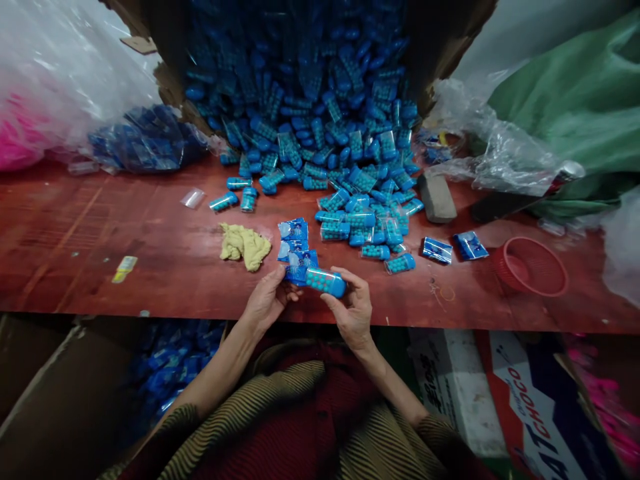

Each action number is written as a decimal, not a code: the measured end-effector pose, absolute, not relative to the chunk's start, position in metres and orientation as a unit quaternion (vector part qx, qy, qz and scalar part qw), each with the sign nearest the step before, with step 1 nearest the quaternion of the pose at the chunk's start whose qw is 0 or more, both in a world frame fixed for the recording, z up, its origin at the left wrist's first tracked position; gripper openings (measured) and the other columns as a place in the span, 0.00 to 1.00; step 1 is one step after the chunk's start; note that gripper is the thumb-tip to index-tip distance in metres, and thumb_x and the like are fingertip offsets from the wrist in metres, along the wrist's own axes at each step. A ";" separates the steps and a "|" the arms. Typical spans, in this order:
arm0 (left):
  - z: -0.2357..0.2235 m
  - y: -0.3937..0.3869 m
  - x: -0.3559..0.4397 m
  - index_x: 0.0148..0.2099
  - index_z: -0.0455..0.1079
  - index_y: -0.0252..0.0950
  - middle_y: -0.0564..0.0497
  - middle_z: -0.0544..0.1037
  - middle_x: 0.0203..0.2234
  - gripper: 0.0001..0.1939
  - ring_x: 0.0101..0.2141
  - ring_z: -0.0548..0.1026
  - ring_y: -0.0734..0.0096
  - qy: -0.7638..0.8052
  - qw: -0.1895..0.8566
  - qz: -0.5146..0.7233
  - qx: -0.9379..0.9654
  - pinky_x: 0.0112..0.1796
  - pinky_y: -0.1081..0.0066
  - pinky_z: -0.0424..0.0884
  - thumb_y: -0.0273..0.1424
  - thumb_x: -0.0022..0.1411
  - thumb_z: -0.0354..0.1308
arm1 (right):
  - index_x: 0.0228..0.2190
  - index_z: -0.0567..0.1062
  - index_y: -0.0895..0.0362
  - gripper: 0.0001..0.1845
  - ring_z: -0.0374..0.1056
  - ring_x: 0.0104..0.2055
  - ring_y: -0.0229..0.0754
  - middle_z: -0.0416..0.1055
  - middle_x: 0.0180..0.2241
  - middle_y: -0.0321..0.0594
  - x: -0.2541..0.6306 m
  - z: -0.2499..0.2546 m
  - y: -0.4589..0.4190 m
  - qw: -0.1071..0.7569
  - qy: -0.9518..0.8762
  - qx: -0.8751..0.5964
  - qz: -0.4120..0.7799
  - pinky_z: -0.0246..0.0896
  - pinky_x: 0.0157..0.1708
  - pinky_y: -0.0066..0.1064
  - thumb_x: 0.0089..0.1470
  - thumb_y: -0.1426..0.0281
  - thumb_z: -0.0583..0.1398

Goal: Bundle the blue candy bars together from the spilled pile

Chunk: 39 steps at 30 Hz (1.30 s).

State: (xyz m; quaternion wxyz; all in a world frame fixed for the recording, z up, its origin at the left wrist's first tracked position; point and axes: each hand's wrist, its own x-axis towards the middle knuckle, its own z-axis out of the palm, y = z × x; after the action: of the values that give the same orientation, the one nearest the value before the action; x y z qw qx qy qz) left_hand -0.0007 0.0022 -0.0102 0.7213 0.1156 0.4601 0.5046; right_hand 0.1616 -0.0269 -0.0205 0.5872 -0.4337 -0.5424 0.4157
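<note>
Right hand (356,308) grips the bottle (323,281) lying crosswise, long axis left-to-right, blue end rightward, left hand (267,299) pinching blue packets (296,257)!

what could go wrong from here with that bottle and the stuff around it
The bottle could slip: the right hand grips it near its blue end, close to the front edge of the table.
The blue packets might crease or tear where the left hand pinches them.
The loose heap of bottles might slide or roll forward if bumped.
</note>
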 end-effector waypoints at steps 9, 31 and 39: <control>-0.007 0.003 -0.004 0.33 0.70 0.32 0.50 0.75 0.19 0.14 0.18 0.72 0.73 0.455 0.716 0.510 0.141 0.17 0.77 0.68 0.38 0.52 0.63 | 0.46 0.64 0.51 0.22 0.64 0.55 0.45 0.68 0.51 0.44 0.161 -0.024 -0.025 0.585 -0.548 -0.420 0.426 0.63 0.53 0.42 0.50 0.72 0.63; -0.005 0.006 -0.014 0.33 0.71 0.32 0.51 0.78 0.23 0.12 0.22 0.76 0.70 0.466 0.691 0.535 0.138 0.20 0.74 0.73 0.34 0.50 0.65 | 0.42 0.66 0.52 0.20 0.70 0.47 0.43 0.70 0.48 0.42 0.160 -0.010 -0.019 0.594 -0.460 -0.417 0.512 0.72 0.43 0.39 0.47 0.72 0.65; -0.010 0.001 -0.006 0.30 0.71 0.31 0.50 0.75 0.17 0.14 0.19 0.74 0.73 0.464 0.716 0.506 0.129 0.20 0.75 0.73 0.38 0.53 0.63 | 0.44 0.62 0.50 0.23 0.73 0.34 0.39 0.72 0.44 0.39 0.162 -0.013 -0.010 0.558 -0.375 -0.423 0.608 0.76 0.29 0.34 0.46 0.67 0.63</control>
State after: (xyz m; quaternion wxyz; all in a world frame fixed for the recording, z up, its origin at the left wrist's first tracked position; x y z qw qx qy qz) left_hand -0.0063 0.0008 -0.0098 0.7157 0.1293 0.4639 0.5058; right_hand 0.1621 -0.0098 -0.0128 0.5576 -0.4228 -0.3746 0.6083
